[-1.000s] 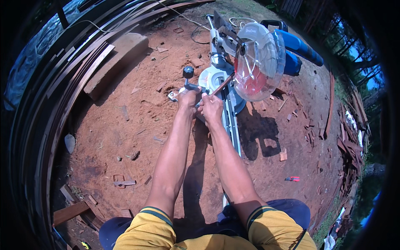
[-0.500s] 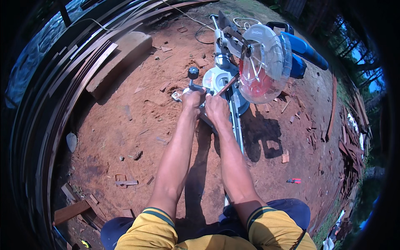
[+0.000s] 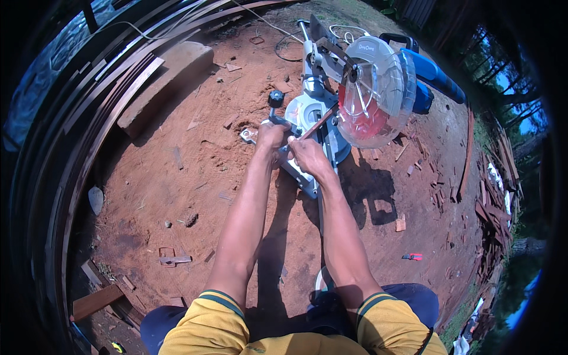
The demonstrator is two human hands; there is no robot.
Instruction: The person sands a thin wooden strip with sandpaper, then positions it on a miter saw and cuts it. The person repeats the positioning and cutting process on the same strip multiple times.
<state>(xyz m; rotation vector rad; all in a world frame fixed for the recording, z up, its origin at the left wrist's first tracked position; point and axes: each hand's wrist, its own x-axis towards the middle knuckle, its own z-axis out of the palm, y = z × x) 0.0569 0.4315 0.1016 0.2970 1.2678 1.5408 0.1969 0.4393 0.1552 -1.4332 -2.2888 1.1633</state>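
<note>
The person's right hand (image 3: 309, 157) has turned at the wrist, its fingers now aiming toward ten o'clock rather than eleven. The right forearm (image 3: 343, 231) has swung toward three o'clock, covering more of the metal rail (image 3: 329, 151) and baring the saw base (image 3: 302, 181) at the wrist's eight o'clock.

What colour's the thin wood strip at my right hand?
The wood strip is reddish brown, clearest in the head view.
</note>
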